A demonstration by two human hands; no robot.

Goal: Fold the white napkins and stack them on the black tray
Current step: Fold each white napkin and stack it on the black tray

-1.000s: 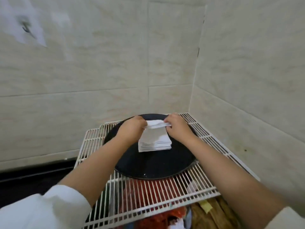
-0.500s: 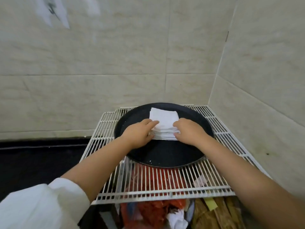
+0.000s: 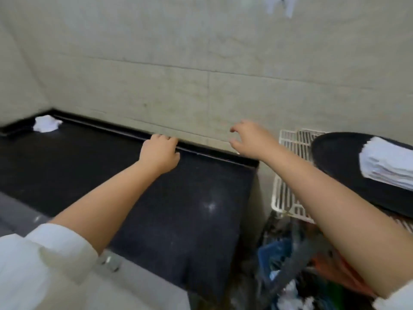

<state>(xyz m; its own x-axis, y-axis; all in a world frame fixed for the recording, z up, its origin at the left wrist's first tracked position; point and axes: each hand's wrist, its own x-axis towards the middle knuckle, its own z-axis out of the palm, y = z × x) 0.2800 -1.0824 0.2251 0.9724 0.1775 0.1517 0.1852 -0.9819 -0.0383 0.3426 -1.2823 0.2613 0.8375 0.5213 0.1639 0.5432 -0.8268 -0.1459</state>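
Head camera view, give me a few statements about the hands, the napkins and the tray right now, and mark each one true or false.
1. The stack of folded napkins lies on the black tray. True.
2. The right hand grips a napkin. False: it is empty, fingers spread in the air.
3. The black tray sits on the white wire rack. True.
4. The left hand presses on the napkin stack. False: it is over the black counter, far from the stack.
5. A crumpled white napkin lies at the counter's far left corner. True.

napkin stack (image 3: 388,164) on tray (image 3: 335,153)
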